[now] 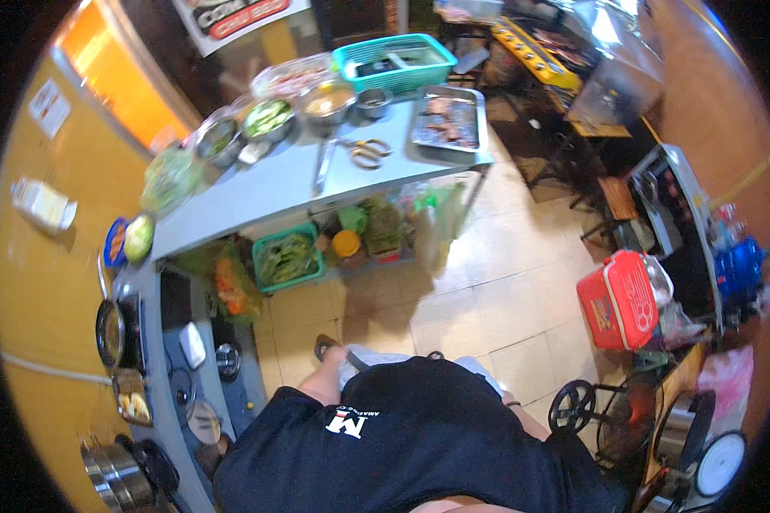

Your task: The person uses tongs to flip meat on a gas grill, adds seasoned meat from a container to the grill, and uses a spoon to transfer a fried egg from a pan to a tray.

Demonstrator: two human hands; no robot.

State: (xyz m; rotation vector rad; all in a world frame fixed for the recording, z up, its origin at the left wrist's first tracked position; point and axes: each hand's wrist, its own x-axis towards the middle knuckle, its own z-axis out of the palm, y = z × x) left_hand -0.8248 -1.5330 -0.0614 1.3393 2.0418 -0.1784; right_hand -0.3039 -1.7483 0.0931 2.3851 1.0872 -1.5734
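The hands cannot be seen, so their state cannot be told. Scissors (367, 152) are laid near the bench (257, 192) edge at 12 o'clock. Open floor (505, 291) is seen at 2 o'clock.

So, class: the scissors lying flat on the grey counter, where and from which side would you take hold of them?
Grip the scissors by their yellow looped handles, which sit at the end nearer the metal tray. Come from above, since they lie flat on the grey counter, with the blades pointing away toward the tongs. Neither of the hands is in view.
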